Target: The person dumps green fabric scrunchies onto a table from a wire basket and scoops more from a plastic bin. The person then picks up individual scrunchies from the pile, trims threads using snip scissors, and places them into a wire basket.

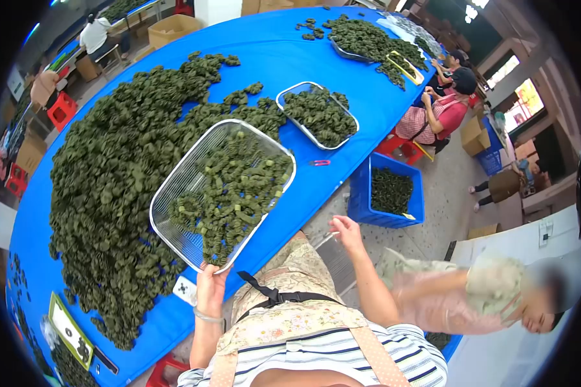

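Observation:
My left hand (210, 288) grips the near rim of a metal wire basket (174, 193), its thumb at the edge. The basket rests on the blue table and holds dark green, ring-like pieces (229, 187), some with lighter green spots. My right hand (347, 233) is raised in the air between the table edge and a blue plastic crate (387, 219). Its fingers are loosely bent and apart, with nothing visible in them. A large heap of the same dark green pieces (110, 180) spreads left of the basket.
A second, smaller basket (353, 131) of pieces and a small pink-red tool (319, 163) lie on the blue table (271, 58). One person (458, 290) stands close on my right. Others sit at the table's far right (439, 119). Red stools (62, 111) stand around.

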A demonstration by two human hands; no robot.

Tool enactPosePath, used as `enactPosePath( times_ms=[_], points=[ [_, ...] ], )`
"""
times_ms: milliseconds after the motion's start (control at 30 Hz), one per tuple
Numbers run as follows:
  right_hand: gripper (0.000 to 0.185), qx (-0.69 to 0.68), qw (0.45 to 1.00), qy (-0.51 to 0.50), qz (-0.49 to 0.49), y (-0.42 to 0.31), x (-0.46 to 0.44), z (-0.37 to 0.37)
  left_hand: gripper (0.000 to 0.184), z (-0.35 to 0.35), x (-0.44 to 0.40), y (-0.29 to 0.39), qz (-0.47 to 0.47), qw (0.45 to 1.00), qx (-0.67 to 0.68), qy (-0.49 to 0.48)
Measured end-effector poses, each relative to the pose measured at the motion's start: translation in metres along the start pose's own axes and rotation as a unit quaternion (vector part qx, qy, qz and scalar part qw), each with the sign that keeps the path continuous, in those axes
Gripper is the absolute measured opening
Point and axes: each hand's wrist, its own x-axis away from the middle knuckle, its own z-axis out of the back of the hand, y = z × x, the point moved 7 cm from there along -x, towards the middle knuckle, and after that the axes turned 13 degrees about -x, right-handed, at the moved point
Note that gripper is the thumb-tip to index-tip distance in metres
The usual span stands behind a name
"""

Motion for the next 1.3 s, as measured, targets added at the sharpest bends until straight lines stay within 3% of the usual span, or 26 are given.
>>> enactPosePath(
  times_ms=[167, 333, 567, 700, 833, 967, 1033, 1100, 1167, 1200, 1300],
  points=[
    [0.03, 0.009, 1.0, 0.018, -0.009, 0.003, -0.06, 0.039, 0.034, -0.045, -0.046, 0.014, -0.037, 0.999, -0.034, 0.019],
    [0.03, 0.035, 0.999, 0.015, -0.018, -0.017, -0.163, 0.092, 0.034, -0.149, -0.103, 0.028, -0.085, 0.995, -0.049, 0.029],
    [0.028, -0.005, 0.997, 0.067, -0.047, -0.042, -0.336, 0.254, 0.044, -0.364, -0.222, -0.031, -0.084, 0.996, -0.025, 0.025],
    [0.03, -0.012, 0.99, 0.129, -0.057, -0.078, -0.373, 0.361, 0.04, -0.469, -0.32, -0.084, -0.023, 0.999, -0.027, -0.011],
    [0.029, -0.004, 0.981, 0.18, -0.069, -0.096, -0.395, 0.434, 0.046, -0.595, -0.403, -0.104, -0.069, 0.992, -0.103, -0.038],
    [0.028, -0.006, 0.979, 0.191, -0.071, -0.102, -0.422, 0.459, 0.053, -0.67, -0.52, -0.139, -0.145, 0.967, -0.207, -0.041],
    [0.03, -0.01, 0.98, 0.18, -0.085, -0.103, -0.445, 0.456, 0.057, -0.7, -0.575, -0.16, -0.172, 0.947, -0.27, 0.019],
    [0.03, 0.0, 0.98, 0.172, -0.099, -0.101, -0.47, 0.449, 0.06, -0.731, -0.614, -0.168, -0.271, 0.877, -0.378, 0.118],
    [0.03, 0.007, 0.982, 0.16, -0.099, -0.101, -0.494, 0.441, 0.062, -0.759, -0.642, -0.179, -0.236, 0.893, -0.374, 0.084],
    [0.03, 0.002, 0.982, 0.158, -0.105, -0.1, -0.506, 0.435, 0.061, -0.767, -0.657, -0.179, -0.326, 0.825, -0.443, 0.13],
    [0.03, 0.011, 0.981, 0.153, -0.12, -0.109, -0.553, 0.418, 0.062, -0.806, -0.682, -0.182, -0.368, 0.814, -0.438, 0.102]
  ],
)
